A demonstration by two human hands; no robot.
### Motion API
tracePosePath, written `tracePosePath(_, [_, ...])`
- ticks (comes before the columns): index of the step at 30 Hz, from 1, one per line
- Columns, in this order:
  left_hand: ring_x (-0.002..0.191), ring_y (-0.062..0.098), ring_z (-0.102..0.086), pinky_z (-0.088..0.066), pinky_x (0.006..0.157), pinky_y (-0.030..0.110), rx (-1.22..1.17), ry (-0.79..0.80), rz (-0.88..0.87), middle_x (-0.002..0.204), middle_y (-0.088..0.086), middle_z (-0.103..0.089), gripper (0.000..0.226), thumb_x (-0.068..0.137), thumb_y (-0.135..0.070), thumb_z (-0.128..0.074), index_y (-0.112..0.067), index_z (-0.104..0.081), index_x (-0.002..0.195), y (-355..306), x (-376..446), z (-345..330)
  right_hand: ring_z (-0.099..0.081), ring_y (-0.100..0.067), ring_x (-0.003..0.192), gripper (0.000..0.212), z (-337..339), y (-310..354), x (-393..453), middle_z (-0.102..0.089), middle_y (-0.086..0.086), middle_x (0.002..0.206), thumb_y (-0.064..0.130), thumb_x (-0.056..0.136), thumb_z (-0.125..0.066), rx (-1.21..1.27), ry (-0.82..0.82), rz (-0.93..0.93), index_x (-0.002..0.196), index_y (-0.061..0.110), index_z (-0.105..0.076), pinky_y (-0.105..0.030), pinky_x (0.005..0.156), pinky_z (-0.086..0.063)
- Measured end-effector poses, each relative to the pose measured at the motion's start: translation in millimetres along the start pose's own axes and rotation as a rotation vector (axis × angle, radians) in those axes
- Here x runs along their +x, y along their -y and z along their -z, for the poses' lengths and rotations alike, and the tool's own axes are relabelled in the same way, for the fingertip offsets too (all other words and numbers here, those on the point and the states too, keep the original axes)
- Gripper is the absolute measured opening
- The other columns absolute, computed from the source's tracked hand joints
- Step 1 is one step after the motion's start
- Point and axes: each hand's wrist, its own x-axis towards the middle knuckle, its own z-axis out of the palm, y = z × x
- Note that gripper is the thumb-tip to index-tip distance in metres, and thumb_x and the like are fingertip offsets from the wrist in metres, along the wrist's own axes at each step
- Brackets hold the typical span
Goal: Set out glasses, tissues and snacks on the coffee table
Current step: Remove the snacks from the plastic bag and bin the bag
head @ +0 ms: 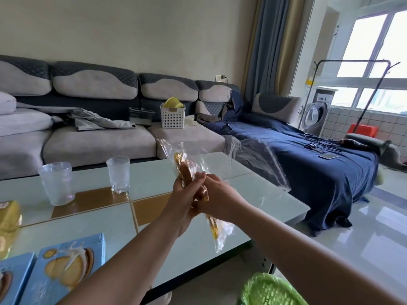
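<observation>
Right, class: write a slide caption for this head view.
Both hands grip a clear snack wrapper above the coffee table, two glasses set out.

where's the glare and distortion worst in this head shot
Head view: the window at top right is blown out white; its light glares off the glossy floor and reflects on the coffee table. Wide-angle bending curves the sofa and the curtain. The clear wrapper in both hands looks smeared.
</observation>
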Motion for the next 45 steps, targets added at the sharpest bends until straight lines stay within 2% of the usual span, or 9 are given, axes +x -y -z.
tracePosePath(4, [0.057, 0.016, -0.062, -0.05, 0.053, 0.029, 0.002, -0.136, 0.003, 0.083, 0.01, -0.066, 0.043, 0.089, -0.016, -0.059, -0.019, -0.046, 0.13, -4.9, 0.5, 12.1, -0.052, -0.019, 0.12, 0.074, 13.3, -13.8, 1.9, -0.042, -0.003, 0.141, 0.036, 0.076, -0.073, 0.369, 0.001, -0.03, 0.14, 0.025, -0.036, -0.04, 0.099, -0.047])
tracePosePath(9, [0.077, 0.027, -0.064, -0.051, 0.075, 0.045, 0.118, -0.153, -0.036, 0.088, 0.008, -0.069, 0.028, 0.093, -0.014, -0.051, -0.022, -0.054, 0.119, -16.1, -1.9, 31.3, -0.054, -0.019, 0.101, 0.078, 26.2, -46.0, 8.7, -0.04, -0.01, 0.124, 0.029, 0.065, -0.083, 0.563, -0.377, -0.294, 0.126, 0.014, -0.036, -0.032, 0.089, -0.05])
tracePosePath(14, [0.078, 0.025, -0.07, -0.056, 0.071, 0.041, 0.258, -0.143, -0.116, 0.091, 0.006, -0.073, 0.021, 0.093, -0.018, -0.057, -0.023, -0.06, 0.113, -40.3, 4.0, 50.1, -0.057, -0.023, 0.093, 0.098, 32.3, -75.9, 12.9, -0.051, -0.004, 0.113, 0.019, 0.072, -0.079, 0.403, -0.327, -0.428, 0.146, 0.025, -0.015, -0.032, 0.078, -0.049])
tracePosePath(22, [0.052, 0.017, -0.068, -0.056, 0.045, 0.028, 0.563, -0.156, -0.052, 0.064, 0.005, -0.072, 0.01, 0.091, -0.015, -0.059, -0.009, -0.061, 0.099, -111.2, 25.5, 82.1, -0.06, -0.016, 0.074, 0.038, 33.2, -109.1, 10.7, -0.065, -0.003, 0.081, -0.007, 0.088, -0.052, 1.116, -0.455, -0.589, 0.122, 0.01, -0.052, -0.028, 0.061, -0.055])
tracePosePath(29, [0.06, 0.019, -0.07, -0.058, 0.053, 0.032, 0.762, -0.148, -0.032, 0.068, 0.007, -0.073, 0.008, 0.092, -0.015, -0.057, -0.013, -0.063, 0.096, -164.1, 38.5, 76.3, -0.061, -0.012, 0.071, 0.047, 10.4, -124.0, 13.1, -0.065, -0.007, 0.083, -0.006, 0.088, -0.056, 1.386, -0.45, -0.75, 0.129, 0.011, -0.041, -0.019, 0.046, -0.054])
tracePosePath(33, [0.085, 0.03, -0.064, -0.052, 0.084, 0.045, 0.929, -0.142, -0.039, 0.089, 0.015, -0.068, 0.011, 0.09, -0.023, -0.059, -0.013, -0.063, 0.093, -186.9, 48.8, 55.2, -0.064, -0.011, 0.056, 0.042, -10.9, -130.5, 16.8, -0.063, -0.01, 0.079, -0.007, 0.085, -0.059, 1.501, -0.372, -0.824, 0.125, 0.002, -0.049, -0.021, 0.046, -0.055])
tracePosePath(37, [0.044, 0.014, -0.065, -0.054, 0.04, 0.028, 0.982, -0.162, -0.027, 0.053, 0.004, -0.068, 0.009, 0.092, -0.016, -0.054, -0.011, -0.059, 0.088, -201.0, 58.6, 25.6, -0.06, -0.009, 0.039, 0.027, -30.8, -133.5, 23.5, -0.062, -0.013, 0.076, -0.004, 0.089, -0.055, 1.619, -0.335, -0.837, 0.116, 0.0, -0.056, -0.02, 0.042, -0.053])
tracePosePath(40, [0.046, 0.015, -0.065, -0.058, 0.049, 0.031, 1.103, -0.184, -0.058, 0.062, 0.007, -0.069, 0.015, 0.092, -0.017, -0.057, -0.008, -0.061, 0.103, -201.6, 67.2, 10.3, -0.054, -0.008, 0.033, 0.014, -41.2, -138.8, 28.5, -0.061, -0.01, 0.063, 0.002, 0.094, -0.051, 1.656, -0.297, -0.863, 0.107, 0.0, -0.057, -0.019, 0.038, -0.049])
tracePosePath(45, [0.038, 0.01, -0.06, -0.043, 0.031, 0.016, 1.286, -0.224, -0.098, 0.078, 0.008, -0.058, 0.028, 0.094, -0.016, -0.054, -0.005, -0.055, 0.119, -195.5, 79.2, -7.8, -0.065, -0.022, 0.069, 0.025, -57.6, -151.7, 33.0, -0.066, -0.007, 0.059, 0.017, 0.099, -0.043, 1.808, -0.141, -0.833, 0.122, 0.009, -0.051, -0.053, 0.083, -0.051])
